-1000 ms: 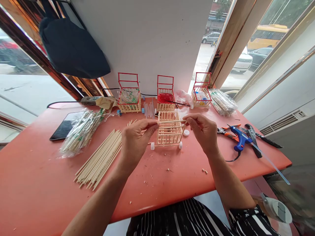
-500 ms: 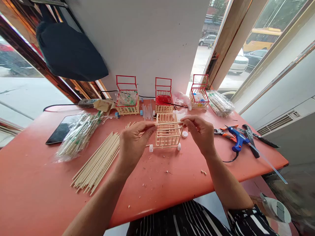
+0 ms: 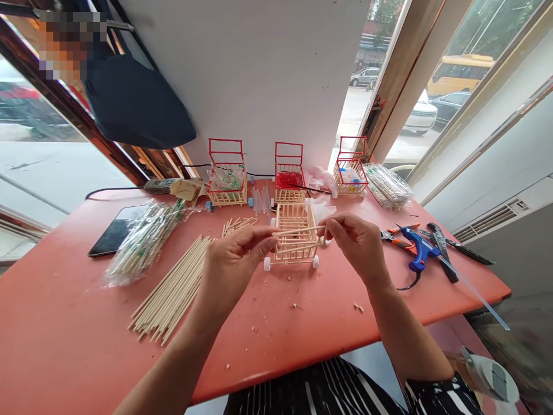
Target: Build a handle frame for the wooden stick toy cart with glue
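Between my hands, in front of the small stick cart (image 3: 298,253), is a frame of thin wooden sticks (image 3: 300,230). My left hand (image 3: 242,248) pinches its left end between thumb and fingers. The right end is in the closed fingers of my right hand (image 3: 352,236). The cart is made of pale sticks and stands on white wheels, partly covered by the frame. Left of my left hand lies a bundle of long sticks (image 3: 173,291), with a pile of short cut sticks (image 3: 237,225) behind it.
Three carts with red handles (image 3: 227,173) stand along the wall. At the right lie a blue glue gun (image 3: 421,248), pliers (image 3: 400,239) and black-handled tools. Bagged sticks (image 3: 144,242) and a dark tablet (image 3: 113,233) are at the left. Wood crumbs dot the red table (image 3: 276,340).
The view has shifted slightly. Both hands, still gripping the stick frame, are a little lower and nearer, and the frame is tilted so that its lower stick shows across the cart.
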Tool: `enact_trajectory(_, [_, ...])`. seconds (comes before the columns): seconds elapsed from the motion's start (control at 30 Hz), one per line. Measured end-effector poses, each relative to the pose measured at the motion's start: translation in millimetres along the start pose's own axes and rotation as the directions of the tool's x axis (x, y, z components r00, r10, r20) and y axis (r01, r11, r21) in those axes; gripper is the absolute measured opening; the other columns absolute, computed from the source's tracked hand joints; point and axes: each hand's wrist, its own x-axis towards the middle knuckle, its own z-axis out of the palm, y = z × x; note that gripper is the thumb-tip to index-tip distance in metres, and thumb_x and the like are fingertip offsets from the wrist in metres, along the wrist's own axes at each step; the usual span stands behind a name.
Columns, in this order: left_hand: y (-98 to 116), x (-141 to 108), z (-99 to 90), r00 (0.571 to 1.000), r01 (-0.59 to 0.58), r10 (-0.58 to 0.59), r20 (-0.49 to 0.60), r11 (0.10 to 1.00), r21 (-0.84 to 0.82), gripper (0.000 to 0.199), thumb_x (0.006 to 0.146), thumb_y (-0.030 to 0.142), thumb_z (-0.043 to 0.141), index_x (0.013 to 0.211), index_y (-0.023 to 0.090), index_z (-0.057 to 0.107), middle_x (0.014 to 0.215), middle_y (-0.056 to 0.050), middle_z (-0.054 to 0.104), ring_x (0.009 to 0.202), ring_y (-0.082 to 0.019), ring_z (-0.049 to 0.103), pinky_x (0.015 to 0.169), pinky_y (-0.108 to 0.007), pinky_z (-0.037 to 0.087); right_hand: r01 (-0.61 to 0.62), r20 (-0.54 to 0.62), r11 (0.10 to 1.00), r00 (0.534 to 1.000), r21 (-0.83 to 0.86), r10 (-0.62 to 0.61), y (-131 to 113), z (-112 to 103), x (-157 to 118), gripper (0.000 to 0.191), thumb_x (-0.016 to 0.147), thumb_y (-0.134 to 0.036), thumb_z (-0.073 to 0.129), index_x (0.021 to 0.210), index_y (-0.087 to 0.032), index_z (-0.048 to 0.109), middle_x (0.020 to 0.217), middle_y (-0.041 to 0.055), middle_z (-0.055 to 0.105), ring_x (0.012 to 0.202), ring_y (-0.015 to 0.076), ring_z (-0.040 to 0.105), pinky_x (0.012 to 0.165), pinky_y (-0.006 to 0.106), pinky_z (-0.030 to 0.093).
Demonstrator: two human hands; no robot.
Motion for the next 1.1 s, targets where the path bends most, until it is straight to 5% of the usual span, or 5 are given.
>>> enact_trajectory(0.3, [-4,-27,-1.3,0.989,0.148,-0.149,-0.018,0.989,-0.028,0.014,0.084,0.031,0.071,0.080,0.019,0.078,0.065,0.001,0.073,0.057,-0.011,0.063,0.057,-0.020,0.052,-0.117,0.161,0.990,0.982,0.082,0.103,4,3,-21,0.036,0.103,-0.040,0.049,0.090,-0.017,0.073,0.075,0.0039,0.072,0.065,0.0131,0.063,0.056,0.023,0.047])
enact_trajectory(0.7, [-25,-41,3.4,0.976,0.217,-0.216,0.020,0.973,-0.075,0.014,0.085,0.032,0.072,0.083,0.020,0.077,0.070,0.000,0.075,0.062,-0.013,0.063,0.060,-0.022,0.054,-0.191,0.154,0.981,0.971,0.043,0.183,10,8,-35,0.025,0.096,-0.037,0.062,0.082,-0.018,0.070,0.078,0.0051,0.072,0.068,0.0155,0.062,0.066,0.027,0.051])
enact_trajectory(1.1, [-38,-48,7.8,0.940,0.307,-0.281,0.196,0.944,-0.120,0.027,0.084,0.036,0.071,0.101,0.016,0.077,0.077,-0.005,0.079,0.068,-0.018,0.071,0.062,-0.028,0.057,-0.227,0.155,0.972,0.960,-0.066,0.235,25,8,-55,0.027,0.096,-0.036,0.059,0.079,-0.018,0.070,0.075,0.0048,0.071,0.068,0.0162,0.062,0.066,0.027,0.049])
